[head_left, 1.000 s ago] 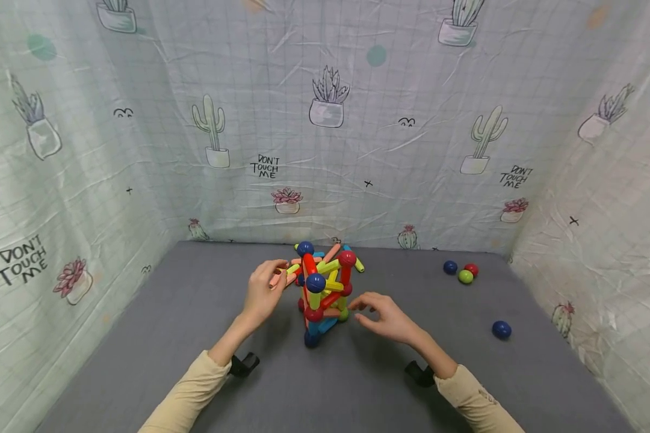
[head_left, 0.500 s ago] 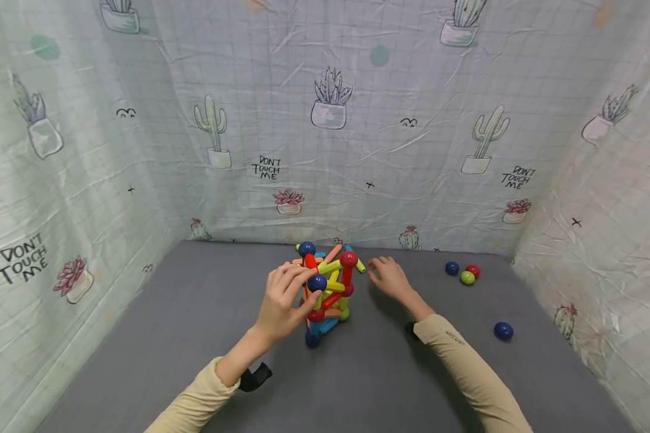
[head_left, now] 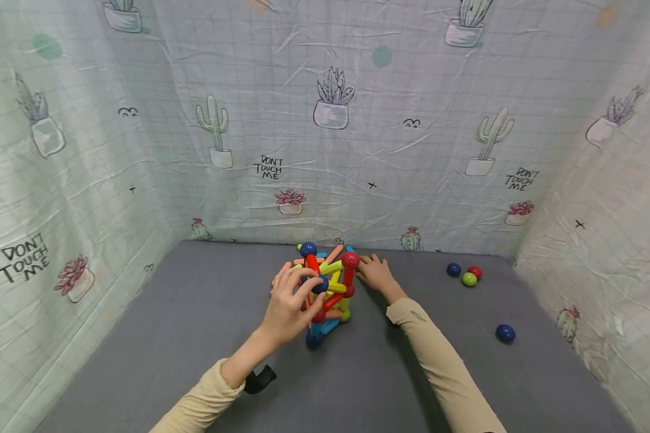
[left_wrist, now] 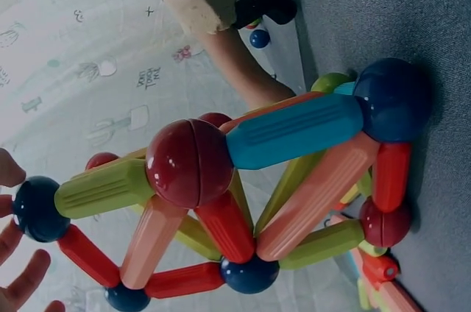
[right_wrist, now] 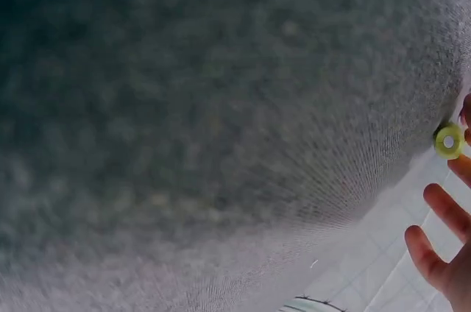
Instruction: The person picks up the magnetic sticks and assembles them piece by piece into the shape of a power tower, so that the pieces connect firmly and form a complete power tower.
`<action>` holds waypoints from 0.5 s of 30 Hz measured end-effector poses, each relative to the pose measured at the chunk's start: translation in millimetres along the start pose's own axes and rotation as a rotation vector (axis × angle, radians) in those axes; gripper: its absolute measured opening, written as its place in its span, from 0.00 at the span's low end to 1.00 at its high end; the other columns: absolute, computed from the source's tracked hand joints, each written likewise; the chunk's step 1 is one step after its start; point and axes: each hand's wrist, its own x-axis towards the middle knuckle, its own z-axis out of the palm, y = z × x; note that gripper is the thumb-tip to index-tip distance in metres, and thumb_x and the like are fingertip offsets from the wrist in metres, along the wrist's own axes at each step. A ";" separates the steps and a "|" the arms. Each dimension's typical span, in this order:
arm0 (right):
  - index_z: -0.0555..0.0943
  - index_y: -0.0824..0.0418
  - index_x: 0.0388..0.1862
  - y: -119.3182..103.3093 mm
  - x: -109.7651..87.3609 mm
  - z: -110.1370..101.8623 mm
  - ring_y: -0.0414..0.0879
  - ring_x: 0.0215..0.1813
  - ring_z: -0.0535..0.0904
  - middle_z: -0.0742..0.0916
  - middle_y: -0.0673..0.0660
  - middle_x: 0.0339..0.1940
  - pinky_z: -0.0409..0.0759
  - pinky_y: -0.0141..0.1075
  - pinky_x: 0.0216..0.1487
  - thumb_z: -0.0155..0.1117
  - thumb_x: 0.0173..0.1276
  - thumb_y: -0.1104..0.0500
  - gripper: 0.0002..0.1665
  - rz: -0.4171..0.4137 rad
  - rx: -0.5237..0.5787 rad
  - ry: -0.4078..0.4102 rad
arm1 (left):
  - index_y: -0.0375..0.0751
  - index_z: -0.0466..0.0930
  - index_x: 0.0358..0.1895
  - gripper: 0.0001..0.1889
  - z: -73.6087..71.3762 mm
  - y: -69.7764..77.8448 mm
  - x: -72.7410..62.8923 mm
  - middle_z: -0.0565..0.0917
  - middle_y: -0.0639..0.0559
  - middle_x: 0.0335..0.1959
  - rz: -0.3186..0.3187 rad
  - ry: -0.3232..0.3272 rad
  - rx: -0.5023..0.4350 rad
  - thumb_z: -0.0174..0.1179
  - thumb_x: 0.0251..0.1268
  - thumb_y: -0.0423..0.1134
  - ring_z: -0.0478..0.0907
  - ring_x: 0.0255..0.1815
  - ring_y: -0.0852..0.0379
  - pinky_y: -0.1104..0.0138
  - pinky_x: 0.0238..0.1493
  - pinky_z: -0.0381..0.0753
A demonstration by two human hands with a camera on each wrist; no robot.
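A lattice of magnetic rods and balls stands on the grey table; a red ball (head_left: 350, 260) tops one corner. My left hand (head_left: 288, 304) holds a blue ball (left_wrist: 42, 209) at an upper corner, thumb and fingers around it. In the left wrist view, a blue rod (left_wrist: 298, 132) and a large red ball (left_wrist: 189, 163) are close to the camera. Behind the lattice, at its right, my right hand (head_left: 378, 275) reaches down to the table. Its fingertips pinch a yellow-green magnetic rod (right_wrist: 449, 141), seen end-on in the right wrist view; the other fingers are spread.
Loose rods, among them a pink rod (head_left: 334, 252), lie behind the lattice. At the back right sit a blue ball (head_left: 454, 269), a red ball (head_left: 475, 273) and a green ball (head_left: 469, 279). Another blue ball (head_left: 505, 333) lies nearer. A patterned curtain (head_left: 411, 198) surrounds the table.
My left hand has moved right, from the rods behind to the lattice's blue corner ball. My right hand has moved away from the lattice's front right side to the yellow-green rod behind.
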 end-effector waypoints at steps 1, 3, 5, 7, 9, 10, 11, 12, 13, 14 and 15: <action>0.73 0.56 0.56 0.3 -0.3 -0.4 0.56 0.57 0.68 0.76 0.56 0.57 0.68 0.56 0.51 0.57 0.63 0.52 0.22 -0.007 -0.014 0.006 | 0.40 0.78 0.36 0.08 0.1 0.7 0.4 0.75 0.46 0.40 -0.002 -0.006 0.002 0.58 0.56 0.40 0.69 0.44 0.50 0.45 0.55 0.61; 0.75 0.56 0.52 1.5 -1.4 -1.4 0.54 0.55 0.69 0.77 0.56 0.54 0.69 0.55 0.50 0.58 0.62 0.52 0.20 -0.020 -0.053 0.025 | 0.40 0.78 0.37 0.08 0.1 1.9 1.3 0.75 0.46 0.40 -0.007 -0.015 0.006 0.57 0.57 0.40 0.69 0.44 0.49 0.45 0.55 0.61; 0.76 0.56 0.49 3.6 -2.8 -2.4 0.53 0.52 0.70 0.79 0.56 0.50 0.70 0.53 0.49 0.60 0.60 0.52 0.18 -0.033 -0.081 0.048 | 0.40 0.78 0.37 0.08 -0.3 2.6 1.6 0.75 0.46 0.40 -0.013 -0.020 0.007 0.57 0.57 0.40 0.69 0.44 0.49 0.45 0.55 0.61; 0.77 0.57 0.45 5.5 -5.1 -3.8 0.53 0.48 0.71 0.80 0.56 0.47 0.71 0.52 0.47 0.62 0.58 0.53 0.16 -0.045 -0.090 0.058 | 0.39 0.77 0.37 0.08 -0.6 2.9 1.4 0.75 0.46 0.40 -0.017 -0.022 0.012 0.57 0.56 0.39 0.69 0.43 0.49 0.45 0.56 0.61; 0.76 0.58 0.40 8.2 -9.0 -4.8 0.54 0.44 0.73 0.80 0.57 0.43 0.73 0.50 0.44 0.63 0.58 0.55 0.13 -0.055 -0.102 0.063 | 0.39 0.77 0.37 0.08 -0.7 2.9 1.2 0.75 0.46 0.40 -0.020 -0.026 0.016 0.59 0.54 0.38 0.69 0.43 0.49 0.45 0.55 0.61; 0.76 0.58 0.39 9.1 -11.1 -5.5 0.55 0.42 0.74 0.80 0.57 0.41 0.73 0.50 0.42 0.63 0.58 0.57 0.11 -0.060 -0.094 0.063 | 0.40 0.77 0.37 0.08 -0.8 2.7 1.0 0.75 0.46 0.40 -0.022 -0.029 0.020 0.59 0.53 0.37 0.69 0.43 0.49 0.45 0.55 0.61; 0.75 0.59 0.37 10.1 -13.4 -6.2 0.55 0.39 0.75 0.80 0.57 0.39 0.74 0.49 0.40 0.63 0.58 0.58 0.10 -0.066 -0.089 0.063 | 0.40 0.77 0.37 0.09 -0.8 2.5 0.9 0.75 0.46 0.40 -0.021 -0.029 0.024 0.60 0.52 0.37 0.69 0.43 0.50 0.46 0.55 0.62; 0.74 0.60 0.36 11.1 -15.8 -6.9 0.56 0.37 0.75 0.80 0.57 0.38 0.74 0.48 0.38 0.62 0.59 0.60 0.08 -0.072 -0.085 0.060 | 0.40 0.77 0.37 0.09 -0.8 2.4 0.8 0.75 0.46 0.40 -0.021 -0.030 0.027 0.61 0.50 0.36 0.69 0.43 0.50 0.46 0.54 0.62; 0.74 0.61 0.36 12.3 -18.5 -7.7 0.56 0.35 0.75 0.80 0.58 0.37 0.75 0.48 0.37 0.61 0.59 0.62 0.07 -0.079 -0.082 0.054 | 0.40 0.77 0.37 0.10 -0.6 2.5 0.9 0.75 0.46 0.40 -0.020 -0.031 0.029 0.61 0.49 0.35 0.69 0.43 0.50 0.47 0.54 0.62; 0.74 0.61 0.37 13.5 -21.0 -8.4 0.57 0.33 0.75 0.80 0.58 0.35 0.75 0.48 0.35 0.59 0.60 0.63 0.07 -0.089 -0.088 0.052 | 0.40 0.77 0.37 0.10 -0.5 2.7 0.9 0.74 0.46 0.40 -0.019 -0.032 0.031 0.62 0.48 0.35 0.69 0.43 0.50 0.47 0.53 0.63; 0.74 0.61 0.38 14.5 -23.4 -9.1 0.57 0.32 0.75 0.79 0.58 0.35 0.75 0.48 0.34 0.58 0.60 0.64 0.07 -0.098 -0.093 0.044 | 0.40 0.77 0.37 0.11 -0.3 2.8 1.1 0.74 0.46 0.40 -0.019 -0.034 0.032 0.62 0.48 0.35 0.69 0.43 0.50 0.48 0.53 0.63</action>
